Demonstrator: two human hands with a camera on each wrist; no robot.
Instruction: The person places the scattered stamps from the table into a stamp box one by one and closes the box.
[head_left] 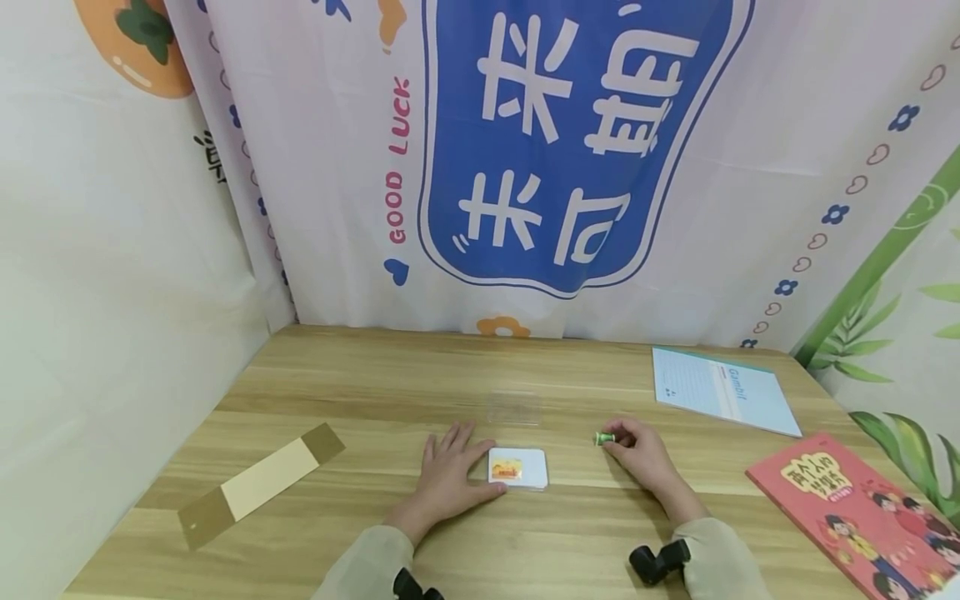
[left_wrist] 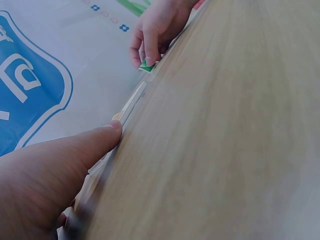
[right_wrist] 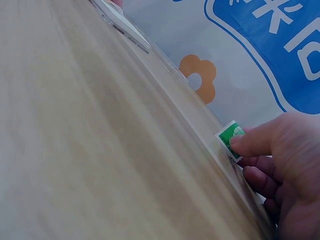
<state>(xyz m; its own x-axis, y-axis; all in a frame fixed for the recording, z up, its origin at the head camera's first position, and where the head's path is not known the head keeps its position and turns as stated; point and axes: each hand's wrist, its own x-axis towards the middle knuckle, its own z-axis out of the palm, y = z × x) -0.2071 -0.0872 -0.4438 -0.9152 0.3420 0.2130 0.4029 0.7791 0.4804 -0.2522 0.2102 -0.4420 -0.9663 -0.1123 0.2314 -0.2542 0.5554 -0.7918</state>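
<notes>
A small green stamp with a white toothed edge is pinched between the thumb and fingers of my right hand, just over the wooden table. To its left lies a thin white rectangular stack, perhaps cards or a flat case, with an orange-and-yellow stamp on its left part. My left hand rests on the table with fingers spread. Its thumb and forefinger touch the left end of the white stack; in the left wrist view the thumb presses along its edge.
A clear plastic sheet or lid lies behind the white stack. At left is a brown-and-cream strip. A light-blue notebook and a red book lie at right. Printed cloth hangs along the table's back edge.
</notes>
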